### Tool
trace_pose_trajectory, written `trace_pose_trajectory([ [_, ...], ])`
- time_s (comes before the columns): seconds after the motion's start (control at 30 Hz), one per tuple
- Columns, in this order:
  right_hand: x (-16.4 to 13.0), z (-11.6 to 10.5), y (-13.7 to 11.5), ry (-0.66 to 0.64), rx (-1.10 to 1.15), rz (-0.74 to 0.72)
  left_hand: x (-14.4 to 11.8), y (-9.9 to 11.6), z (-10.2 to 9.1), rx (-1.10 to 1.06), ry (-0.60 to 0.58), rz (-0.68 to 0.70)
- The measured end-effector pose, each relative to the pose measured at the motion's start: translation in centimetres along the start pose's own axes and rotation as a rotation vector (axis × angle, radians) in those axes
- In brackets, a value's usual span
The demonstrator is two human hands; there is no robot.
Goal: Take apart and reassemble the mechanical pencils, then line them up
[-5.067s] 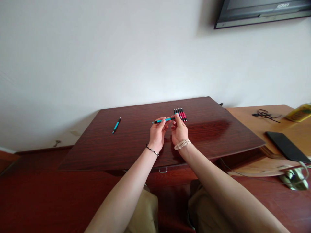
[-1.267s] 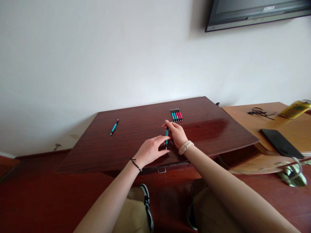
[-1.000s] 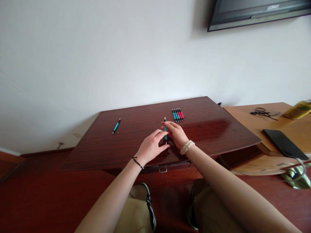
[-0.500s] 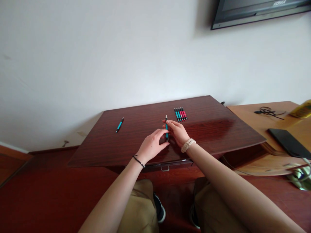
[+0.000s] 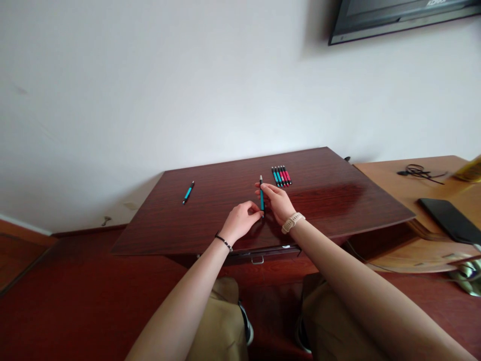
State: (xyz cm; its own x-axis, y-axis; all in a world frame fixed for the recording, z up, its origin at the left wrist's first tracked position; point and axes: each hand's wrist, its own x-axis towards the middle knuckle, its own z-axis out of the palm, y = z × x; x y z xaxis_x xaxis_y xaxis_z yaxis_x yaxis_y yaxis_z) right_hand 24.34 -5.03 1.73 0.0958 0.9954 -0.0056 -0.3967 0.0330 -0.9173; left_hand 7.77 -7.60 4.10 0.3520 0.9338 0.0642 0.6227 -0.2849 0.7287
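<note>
I have the teal pen [image 5: 261, 199] pinched between both hands near the tabletop's [image 5: 330, 205] front edge, my left hand [image 5: 240, 224] at its lower end, my right hand [image 5: 280, 203] along the barrel. I'd keep it parallel to the pen row [image 5: 281, 176] near the far edge; a lone pen [image 5: 188, 192] lies towards the far left corner.

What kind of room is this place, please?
Probably a home or hotel room, not a workshop: a screen is mounted on the plain white wall, a dark wooden table stands against it, and a lighter desk beside it carries a phone and cables.
</note>
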Motion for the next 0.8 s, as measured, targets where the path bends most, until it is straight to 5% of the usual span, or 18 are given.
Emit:
trace_pose_trajectory([
  [0.4,0.0,-2.0,0.1,0.031,-0.063,-0.011,-0.3,-0.2,0.8,0.072,-0.013,0.055],
  [0.63,0.0,-2.6,-0.3,0.018,-0.097,-0.073,1.1,-0.1,2.0,-0.31,-0.068,-0.018],
  [0.8,0.1,-2.2,-0.3,-0.009,-0.146,-0.111,1.9,0.1,2.8,-0.436,-0.003,-0.054],
])
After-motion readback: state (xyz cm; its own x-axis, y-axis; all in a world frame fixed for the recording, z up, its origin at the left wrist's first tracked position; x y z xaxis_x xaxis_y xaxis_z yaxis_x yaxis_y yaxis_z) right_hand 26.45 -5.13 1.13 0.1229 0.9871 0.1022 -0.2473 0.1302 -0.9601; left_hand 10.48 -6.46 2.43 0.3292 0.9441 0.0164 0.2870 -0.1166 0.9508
